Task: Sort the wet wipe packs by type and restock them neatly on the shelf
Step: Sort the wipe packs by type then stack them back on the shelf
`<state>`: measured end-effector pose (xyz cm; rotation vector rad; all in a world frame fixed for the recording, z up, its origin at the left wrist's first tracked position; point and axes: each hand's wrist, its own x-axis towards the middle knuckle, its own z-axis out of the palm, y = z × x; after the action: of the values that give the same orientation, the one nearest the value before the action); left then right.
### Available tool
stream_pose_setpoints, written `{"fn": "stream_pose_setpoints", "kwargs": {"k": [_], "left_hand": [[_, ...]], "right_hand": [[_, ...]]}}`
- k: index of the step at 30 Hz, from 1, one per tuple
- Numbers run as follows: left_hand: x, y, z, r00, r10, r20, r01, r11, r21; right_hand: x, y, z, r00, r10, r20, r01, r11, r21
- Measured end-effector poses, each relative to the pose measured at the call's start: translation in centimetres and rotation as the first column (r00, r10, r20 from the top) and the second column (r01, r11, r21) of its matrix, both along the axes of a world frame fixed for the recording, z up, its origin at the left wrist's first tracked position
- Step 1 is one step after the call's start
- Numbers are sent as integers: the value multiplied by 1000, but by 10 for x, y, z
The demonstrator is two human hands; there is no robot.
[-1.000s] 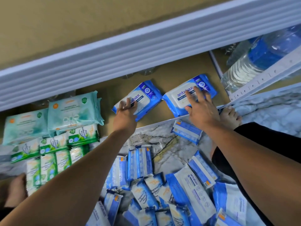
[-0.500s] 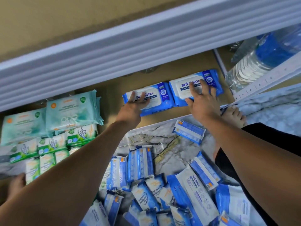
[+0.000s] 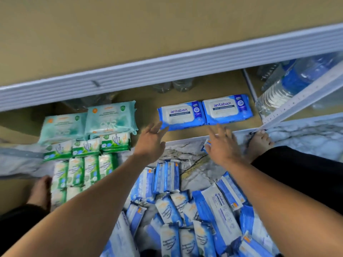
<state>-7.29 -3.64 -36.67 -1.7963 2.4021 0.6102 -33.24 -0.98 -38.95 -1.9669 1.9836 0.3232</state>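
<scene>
Antabax packs (image 3: 181,115) paired on the shelf (image 3: 146,101). Left hand (image 3: 151,140) and right hand (image 3: 221,145) are spread and empty, so next is likely gripping another from the floor pile (image 3: 172,210).

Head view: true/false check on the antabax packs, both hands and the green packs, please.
1. Two antabax packs lie flat, side by side, on the shelf. True.
2. The left hand grips an antabax pack. False: its fingers are spread by the left pack's near corner and it holds nothing.
3. The right hand is open and holds nothing. True.
4. The green packs sit to the right of the antabax packs. False: they sit to the left.
5. A heap of blue packs lies on the floor below the hands. True.
</scene>
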Motion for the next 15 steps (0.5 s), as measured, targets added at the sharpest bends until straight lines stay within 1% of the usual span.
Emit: {"fn": "stream_pose_setpoints", "kwargs": {"k": [3,5,8,11,15], "left_hand": [[38,43,24,997,82,-11,-82,997,13],[68,76,37,987,157,-19,-157,987,13],[111,129,54,942,334,-26,-333,942,35],[152,183,61,856,515,-41,-512,856,74],[200,254,55,684,728,-54,-715,683,150]], "right_hand": [[59,34,16,997,49,61,-55,994,95],[101,53,30,989,92,114,-104,989,102],[158,80,52,966,199,167,-219,970,106],[200,107,63,934,294,205,-321,940,116],[239,144,65,899,390,201,-424,890,168]]}}
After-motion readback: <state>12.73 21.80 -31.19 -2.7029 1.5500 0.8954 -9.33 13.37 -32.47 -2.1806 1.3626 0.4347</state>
